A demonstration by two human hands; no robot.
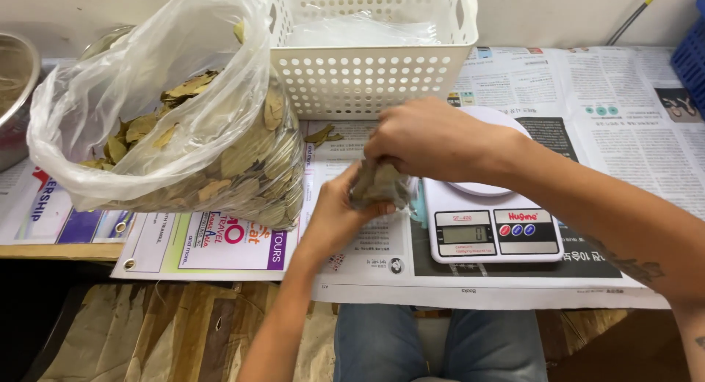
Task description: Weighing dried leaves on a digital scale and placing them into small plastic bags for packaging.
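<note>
Both hands meet over the newspaper-covered table [646, 132], just left of the white kitchen scale [493, 228]. The left hand [334, 220] comes up from below, fingers curled and cupping a small clear packet of dried leaves [378, 185]; the right hand [433, 140] reaches in from the right and lies over the packet's top, fingers closed down on it. The packet thus sits pinched between the two hands, its long axis roughly upright with a slight lean. It is touching both hands; whether it touches the scale cannot be told. The scale platform lies directly right of the packet, largely hidden under the right wrist. The large open plastic bag of dried leaves [191, 125] stands to the left, near but apart. The white perforated basket [367, 74] stands behind the hands. A few loose leaves [323, 136] lie between bag and basket. The table's front edge runs close below the left wrist.
</note>
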